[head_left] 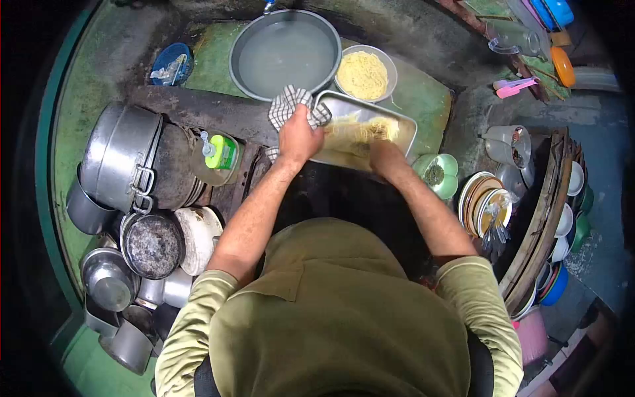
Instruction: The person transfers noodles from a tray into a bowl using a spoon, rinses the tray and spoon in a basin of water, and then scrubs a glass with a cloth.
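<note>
My left hand [301,137] is closed on a black-and-white checked cloth [286,109] at the left end of a rectangular metal tray [344,104]. Yellow noodles [383,127] lie in the tray, mostly toward its right half. My right hand [385,157] is closed at the tray's near right side, just below the noodles; what it holds, if anything, is too hidden to name. Behind the tray stands a round bowl heaped with yellow noodles [362,75]. A large grey basin of cloudy water [284,56] is at the back, left of that bowl.
Pots [126,155] and blackened pans [153,245] crowd the left. A green soap bottle [221,153] stands near my left forearm. Right of the tray are a green bowl with chopped greens [436,175] and stacked plates [477,198] with cutlery. A blue basket [172,64] sits back left.
</note>
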`<state>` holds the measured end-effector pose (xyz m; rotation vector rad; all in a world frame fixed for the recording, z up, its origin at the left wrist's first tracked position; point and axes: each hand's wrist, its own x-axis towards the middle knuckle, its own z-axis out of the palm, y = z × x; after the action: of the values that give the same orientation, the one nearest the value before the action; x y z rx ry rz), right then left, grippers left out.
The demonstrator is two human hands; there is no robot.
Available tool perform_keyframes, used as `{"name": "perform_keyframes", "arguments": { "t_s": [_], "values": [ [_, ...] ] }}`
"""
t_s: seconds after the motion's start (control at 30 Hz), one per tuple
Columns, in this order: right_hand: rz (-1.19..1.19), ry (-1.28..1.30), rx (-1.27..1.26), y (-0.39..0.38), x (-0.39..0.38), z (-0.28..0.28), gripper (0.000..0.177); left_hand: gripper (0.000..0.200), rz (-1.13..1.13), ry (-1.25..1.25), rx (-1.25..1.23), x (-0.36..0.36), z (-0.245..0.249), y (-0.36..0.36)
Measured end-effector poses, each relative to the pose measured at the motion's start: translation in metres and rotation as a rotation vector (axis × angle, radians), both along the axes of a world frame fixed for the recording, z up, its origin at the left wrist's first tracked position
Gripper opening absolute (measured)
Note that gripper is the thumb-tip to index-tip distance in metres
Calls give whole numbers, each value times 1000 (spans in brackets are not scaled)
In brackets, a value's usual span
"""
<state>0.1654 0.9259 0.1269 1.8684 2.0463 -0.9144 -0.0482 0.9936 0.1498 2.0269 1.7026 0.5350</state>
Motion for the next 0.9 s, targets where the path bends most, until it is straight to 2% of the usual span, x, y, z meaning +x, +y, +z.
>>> {"name": "perform_keyframes", "arguments": {
  "t_s": [0.03,0.07,0.2,0.23,0.3,0.33,0.4,0.43,0.5,0.53,0.6,0.7,0.73,0.77,0.83,0.87,0.9],
  "values": [
    [-205,4,93,4,3,20,27,38,12,-4,19,-1,4,4],
    [-337,24,197,10,8,8,26,38,15,6,33,-1,9,8],
    [-465,45,343,24,-6,-19,18,39,-27,-41,120,-1,18,5],
    [-471,51,350,21,-18,-22,18,40,0,-32,168,-2,9,6],
    [-250,158,357,11,-39,-31,15,40,38,-42,123,0,5,7],
    [-258,159,361,8,-37,-39,15,40,29,-40,126,-1,5,7],
    [-170,170,593,10,-23,-49,11,38,-22,-49,136,-1,8,10],
    [-178,174,597,11,-11,-44,11,38,-29,-44,139,-1,10,9],
    [-468,138,587,19,10,3,12,36,33,-43,137,2,20,8],
    [-477,138,592,22,12,-4,12,34,54,-66,137,3,28,6],
    [-701,138,584,30,15,-14,14,32,61,-162,183,9,31,3],
    [-712,181,619,40,-5,3,18,34,51,-200,154,17,47,1],
    [-625,168,479,39,-12,17,19,34,36,-178,178,18,49,3],
    [-630,173,487,36,-21,20,19,35,22,-159,204,19,51,5],
    [-237,132,392,31,-29,26,20,29,1,-140,413,19,51,15],
    [-290,151,447,30,-22,26,20,28,0,-166,383,19,54,18],
    [-400,102,424,29,-11,49,21,28,4,-192,351,19,59,20]
  ]
}}
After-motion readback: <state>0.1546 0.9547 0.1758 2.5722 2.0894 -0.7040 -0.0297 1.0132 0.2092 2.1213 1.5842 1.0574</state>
